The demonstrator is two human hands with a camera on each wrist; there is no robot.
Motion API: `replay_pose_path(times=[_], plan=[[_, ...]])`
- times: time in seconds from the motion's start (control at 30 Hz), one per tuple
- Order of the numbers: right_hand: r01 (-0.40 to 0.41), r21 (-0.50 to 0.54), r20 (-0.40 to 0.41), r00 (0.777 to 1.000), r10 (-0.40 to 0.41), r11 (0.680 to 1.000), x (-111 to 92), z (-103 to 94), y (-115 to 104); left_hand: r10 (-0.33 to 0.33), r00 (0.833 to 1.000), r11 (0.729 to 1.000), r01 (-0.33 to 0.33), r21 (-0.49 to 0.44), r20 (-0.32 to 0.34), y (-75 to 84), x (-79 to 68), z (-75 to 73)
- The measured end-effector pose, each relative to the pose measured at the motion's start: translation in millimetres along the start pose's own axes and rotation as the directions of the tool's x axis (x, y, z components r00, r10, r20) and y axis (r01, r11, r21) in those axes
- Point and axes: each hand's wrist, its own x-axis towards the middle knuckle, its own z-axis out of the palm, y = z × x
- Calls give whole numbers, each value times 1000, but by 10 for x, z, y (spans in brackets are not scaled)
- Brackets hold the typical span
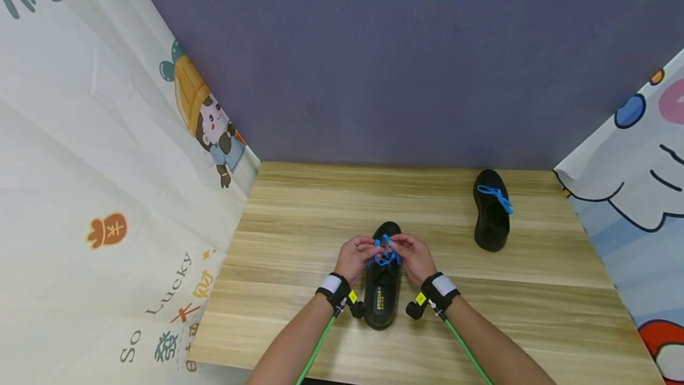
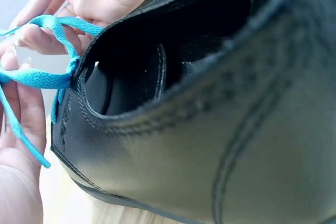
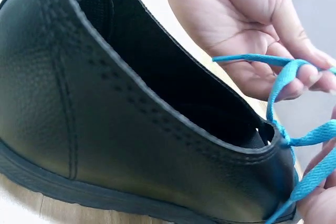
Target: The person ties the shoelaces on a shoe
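Observation:
A black shoe (image 1: 382, 290) with blue laces (image 1: 386, 259) lies toe away from me on the table. My left hand (image 1: 354, 259) is at its left side, pinching a blue lace between thumb and fingers. From the other side my right hand (image 1: 418, 259) pinches another stretch of lace. In the left wrist view, the lace (image 2: 39, 78) is folded into bands above the shoe's front opening, and one loose end hangs beside the left hand (image 2: 21, 145). The right wrist view shows lace (image 3: 286, 85) bent over the left hand's (image 3: 226, 19) fingers.
A second black shoe (image 1: 491, 218), its blue lace tied in a bow, stands at the back right of the wooden table (image 1: 320, 195). A grey-blue panel (image 1: 406, 64) rises behind the table. Printed cloths hang left (image 1: 107, 153) and right (image 1: 630, 183).

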Motion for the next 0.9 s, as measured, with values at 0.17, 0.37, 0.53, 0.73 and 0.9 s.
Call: replay_pose_path(times=[0.17,0.37,0.53,0.73,0.9], plan=[[-6,-35,-29,1000,5,999,-3,12,-2,1,1000,1000,0,27,-30,11,-3,16],[37,-309,-34,998,-50,950,-6,49,-5,6,1000,997,-4,72,-18,17,-20,69],[92,-416,3,995,-100,905,-19,78,1,33,997,993,-25,112,-68,3,-18,118],[166,-420,52,986,-159,892,-18,66,23,90,988,974,-62,218,-124,19,-18,173],[315,-460,154,949,-275,830,-11,32,25,113,983,950,-65,306,-142,64,-15,213]])
